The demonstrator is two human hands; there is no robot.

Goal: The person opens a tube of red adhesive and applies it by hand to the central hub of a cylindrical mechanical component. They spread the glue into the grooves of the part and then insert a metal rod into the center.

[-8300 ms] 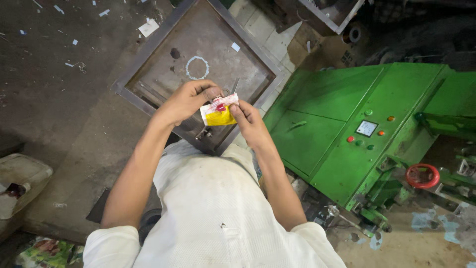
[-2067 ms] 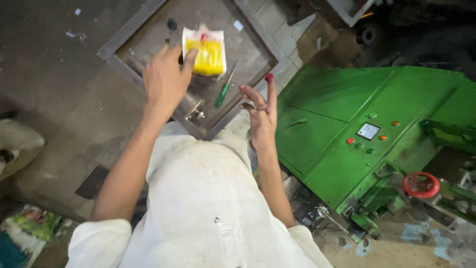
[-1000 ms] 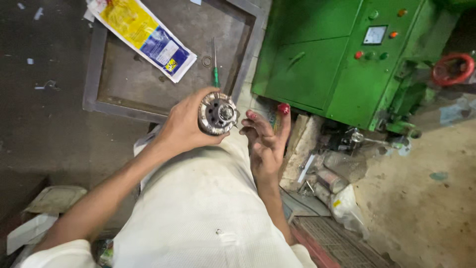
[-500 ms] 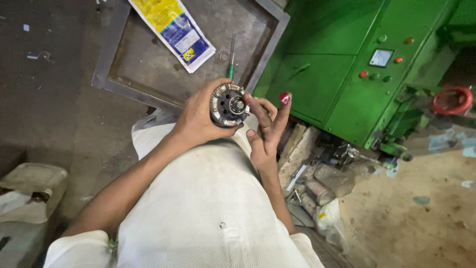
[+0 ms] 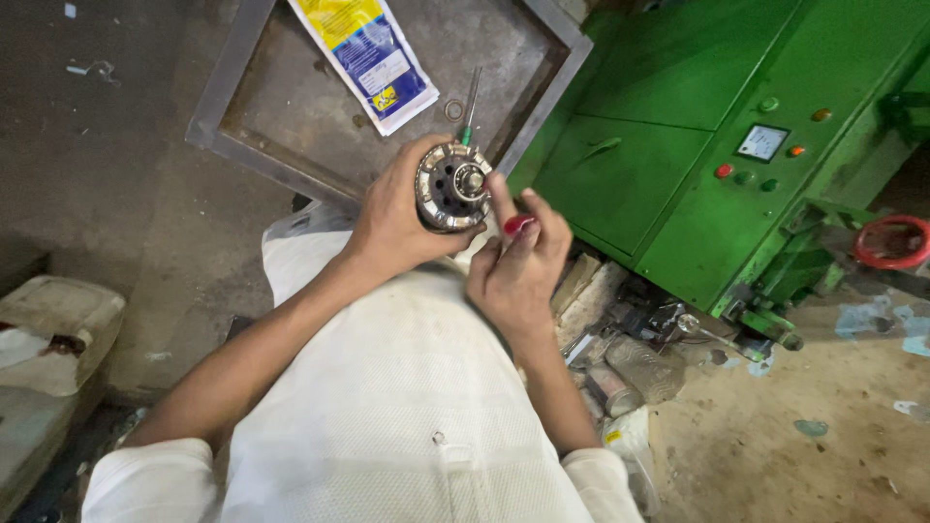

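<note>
Metal and round, the motor part [image 5: 453, 187] sits in the left hand [image 5: 399, 218], whose fingers are wrapped tight around its side, the open face with a centre shaft turned up. It is held above the lap, just in front of the grey metal tray [image 5: 247, 136]. The right hand [image 5: 518, 266] holds nothing firmly; its index finger touches the part's face, and red grease sits on one fingertip. In the tray lie a yellow and blue sachet [image 5: 368, 53] and a green-handled screwdriver [image 5: 470, 107]. A green machine [image 5: 697, 145] stands to the right.
</note>
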